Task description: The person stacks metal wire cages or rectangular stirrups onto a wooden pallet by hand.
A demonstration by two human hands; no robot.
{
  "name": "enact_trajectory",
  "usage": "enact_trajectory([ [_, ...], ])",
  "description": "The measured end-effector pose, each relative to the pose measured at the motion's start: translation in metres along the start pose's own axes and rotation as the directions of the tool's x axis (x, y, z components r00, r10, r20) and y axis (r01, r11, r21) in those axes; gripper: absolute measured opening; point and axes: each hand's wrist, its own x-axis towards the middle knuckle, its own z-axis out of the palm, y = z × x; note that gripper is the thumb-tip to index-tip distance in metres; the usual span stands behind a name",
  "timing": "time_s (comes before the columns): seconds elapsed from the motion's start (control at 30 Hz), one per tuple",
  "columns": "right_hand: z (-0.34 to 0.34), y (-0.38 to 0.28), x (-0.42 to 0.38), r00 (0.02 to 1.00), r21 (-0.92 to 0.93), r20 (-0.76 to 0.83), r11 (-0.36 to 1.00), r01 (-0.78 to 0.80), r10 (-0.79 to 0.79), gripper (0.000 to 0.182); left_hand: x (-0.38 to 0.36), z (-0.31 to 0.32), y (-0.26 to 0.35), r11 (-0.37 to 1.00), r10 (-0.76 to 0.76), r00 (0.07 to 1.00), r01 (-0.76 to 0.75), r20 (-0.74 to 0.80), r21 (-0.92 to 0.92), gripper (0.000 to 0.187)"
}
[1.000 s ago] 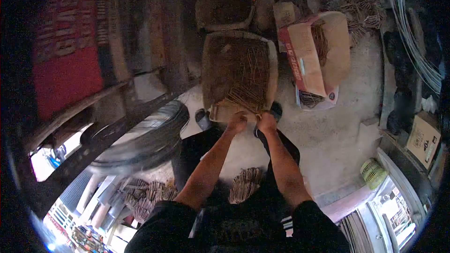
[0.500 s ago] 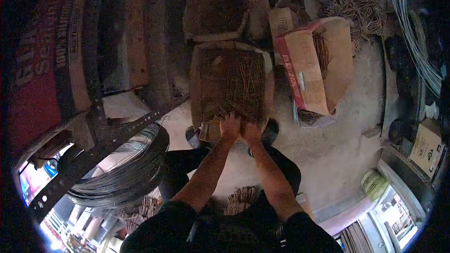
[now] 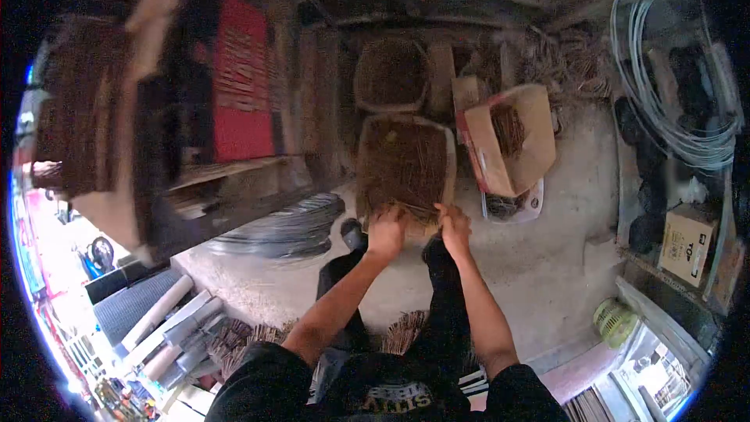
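Observation:
A worn container [image 3: 451, 164] full of thin rusty rods [image 3: 406, 160] stands on the floor in front of my feet. My left hand [image 3: 387, 230] is at its near left edge with the fingers curled down over the rim; what they hold, if anything, is hidden. At the near right corner, my right hand [image 3: 453, 227] has its fingers bent at the rim, and it is too small to tell what lies between them. A few rods cross the near end between the two hands.
Behind stands a second container [image 3: 392, 74]. An open cardboard box [image 3: 535, 137] is on the right, with wire coils [image 3: 676, 144] farther right. A large wire coil [image 3: 281, 230] lies left, below a shelf. Bundled rods [image 3: 402, 332] lie near my legs.
The view has shifted, and the containers appear smaller and farther right. My hands have moved apart, the right one now at the near right corner.

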Motion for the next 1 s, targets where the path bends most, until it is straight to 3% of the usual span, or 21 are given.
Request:
enact_trajectory([
  [0.03,-0.010,-0.006,-0.005,0.981,-0.011,0.038,0.982,-0.190,0.190,0.038,-0.009,-0.030,0.007,0.996,0.057,0.989,-0.066,-0.134,-0.061,0.033],
  [0.07,-0.021,-0.015,-0.013,0.926,-0.030,0.074,0.929,-0.368,0.370,0.039,-0.018,-0.058,0.014,0.996,0.058,0.984,-0.067,-0.166,-0.052,0.033],
  [0.13,-0.056,-0.054,-0.035,0.797,0.265,0.315,0.759,-0.595,0.516,0.036,-0.039,-0.112,0.024,0.974,0.226,0.957,-0.221,-0.181,0.048,0.031],
  [0.2,-0.066,-0.045,-0.042,0.694,0.405,0.618,0.608,-0.683,0.369,0.030,-0.057,-0.161,0.031,0.956,0.292,0.901,-0.278,-0.321,0.089,0.032],
  [0.27,-0.089,-0.094,-0.054,0.677,0.430,0.678,0.592,-0.682,0.287,0.026,-0.075,-0.203,0.041,0.957,0.288,0.913,-0.271,-0.288,0.100,0.033],
  [0.4,-0.113,-0.164,-0.069,0.625,0.495,0.773,0.512,-0.702,0.109,0.019,-0.105,-0.271,0.047,0.973,0.219,0.885,-0.228,-0.411,0.027,0.032],
  [0.47,-0.122,-0.207,-0.076,0.630,0.494,0.770,0.529,-0.690,0.103,0.021,-0.117,-0.308,0.051,0.973,0.218,0.857,-0.228,-0.466,0.035,0.032],
  [0.53,-0.128,-0.242,-0.082,0.654,0.621,0.745,0.497,-0.606,-0.133,0.025,-0.129,-0.339,0.049,0.977,0.182,0.864,-0.213,-0.469,-0.015,0.029],
  [0.6,-0.135,-0.285,-0.087,0.671,0.599,0.733,0.571,-0.561,-0.110,0.024,-0.135,-0.362,0.045,0.968,0.173,0.819,-0.245,-0.547,-0.060,0.029],
  [0.67,-0.145,-0.339,-0.099,0.791,0.619,0.595,0.708,-0.339,-0.141,0.019,-0.141,-0.386,0.041,0.955,0.161,0.772,-0.280,-0.615,-0.102,0.030],
  [0.73,-0.151,-0.383,-0.102,0.807,0.599,0.557,0.767,-0.229,-0.194,0.016,-0.149,-0.417,0.041,0.909,0.139,0.716,-0.367,-0.684,-0.199,0.033],
  [0.8,-0.151,-0.426,-0.107,0.906,0.502,0.329,0.862,0.070,-0.265,0.016,-0.155,-0.450,0.039,0.875,0.105,0.688,-0.407,-0.718,-0.262,0.033],
  [0.87,-0.145,-0.465,-0.106,0.913,0.473,0.272,0.869,0.149,-0.304,0.014,-0.158,-0.480,0.031,0.842,0.079,0.601,-0.468,-0.795,-0.270,0.030],
  [0.93,-0.131,-0.502,-0.100,0.901,0.504,0.086,0.799,0.329,-0.425,0.020,-0.158,-0.514,0.022,0.803,-0.005,0.556,-0.494,-0.831,-0.335,0.025],
  [1.0,-0.121,-0.547,-0.096,0.871,0.479,0.047,0.777,0.409,-0.488,0.024,-0.152,-0.547,0.004,0.793,-0.055,0.530,-0.491,-0.846,-0.359,0.026],
])
